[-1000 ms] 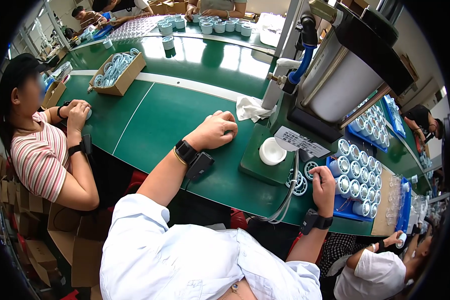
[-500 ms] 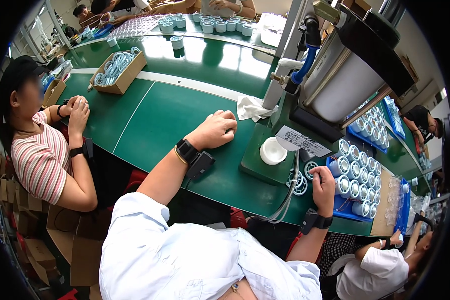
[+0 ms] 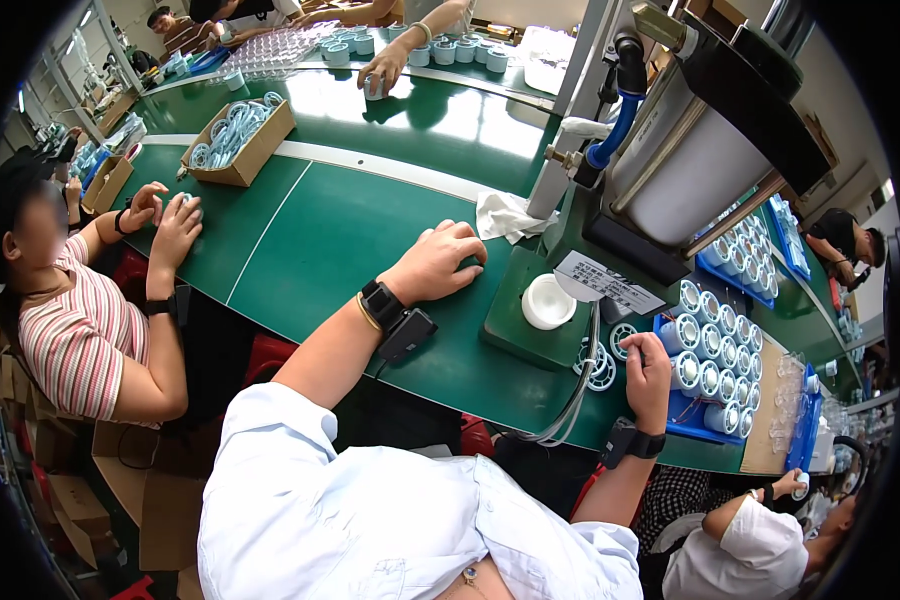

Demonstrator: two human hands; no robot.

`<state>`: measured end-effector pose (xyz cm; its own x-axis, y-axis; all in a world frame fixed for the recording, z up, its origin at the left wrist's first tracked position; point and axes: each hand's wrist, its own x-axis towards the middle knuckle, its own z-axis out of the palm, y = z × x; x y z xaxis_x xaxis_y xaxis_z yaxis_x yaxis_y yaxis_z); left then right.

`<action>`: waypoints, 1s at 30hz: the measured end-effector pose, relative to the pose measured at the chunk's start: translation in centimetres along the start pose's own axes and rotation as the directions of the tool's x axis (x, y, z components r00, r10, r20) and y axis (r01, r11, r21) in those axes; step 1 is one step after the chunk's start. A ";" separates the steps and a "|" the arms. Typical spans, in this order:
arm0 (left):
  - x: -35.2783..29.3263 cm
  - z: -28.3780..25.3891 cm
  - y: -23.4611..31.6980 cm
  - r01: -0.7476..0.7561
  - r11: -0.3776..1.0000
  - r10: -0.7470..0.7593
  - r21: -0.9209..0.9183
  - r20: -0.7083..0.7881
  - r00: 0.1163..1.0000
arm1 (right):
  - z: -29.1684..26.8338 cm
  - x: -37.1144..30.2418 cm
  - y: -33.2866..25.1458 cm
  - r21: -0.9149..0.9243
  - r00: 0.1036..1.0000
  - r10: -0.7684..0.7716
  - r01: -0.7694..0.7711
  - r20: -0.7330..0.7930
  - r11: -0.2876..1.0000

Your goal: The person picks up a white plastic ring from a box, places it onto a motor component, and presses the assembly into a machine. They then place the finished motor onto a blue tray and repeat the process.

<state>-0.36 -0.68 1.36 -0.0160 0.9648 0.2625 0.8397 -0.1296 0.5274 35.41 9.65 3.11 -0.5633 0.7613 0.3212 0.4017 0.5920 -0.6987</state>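
Note:
My left hand [image 3: 438, 262] rests on the green table, loosely bent with its fingers a little apart, and nothing shows in it. Just right of it is the green base [image 3: 510, 335] of a press, with a round white cup-shaped fixture [image 3: 547, 302] on top. My right hand [image 3: 648, 370] is curled closed at the table's near side; its palm is hidden, so I cannot see whether it holds anything. Beside its fingers lie flat light-blue spoked rings [image 3: 599, 372]. To its right, a blue tray [image 3: 685, 425] carries several light-blue cylindrical parts [image 3: 709, 347].
The press's grey cylinder [image 3: 660, 150] rises at the right, with a blue hose [image 3: 607, 140] and hanging cables [image 3: 577, 395]. A white cloth [image 3: 508, 216] lies by its post. A carton [image 3: 260, 150] of light-blue rings stands far left. Co-workers sit left, right and across the table.
My left hand has shifted slightly right and its fingers have loosened. Across the table a person's hand has reached onto a light-blue part. The left co-worker's hands have moved apart.

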 end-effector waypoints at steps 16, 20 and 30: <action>-1.6 -2.2 -2.7 -0.010 0.982 0.047 0.189 -0.192 0.980 | 0.2 0.0 0.6 0.003 0.999 -0.030 0.030 0.014 1.000; -4.8 -9.9 -8.7 0.307 0.867 -0.057 0.393 -0.534 0.843 | -0.1 -0.3 0.9 -0.005 0.999 -0.034 0.034 0.012 0.999; -17.8 -19.3 -25.3 0.386 0.898 -0.296 0.213 -0.357 0.886 | 0.2 0.5 -0.2 0.035 0.996 -0.089 0.089 -0.012 0.995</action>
<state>-31.81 -18.96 -1.03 -0.4568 0.8114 0.3647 0.8630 0.3048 0.4029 34.86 9.87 3.32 -0.5883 0.7087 0.3895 0.3245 0.6480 -0.6890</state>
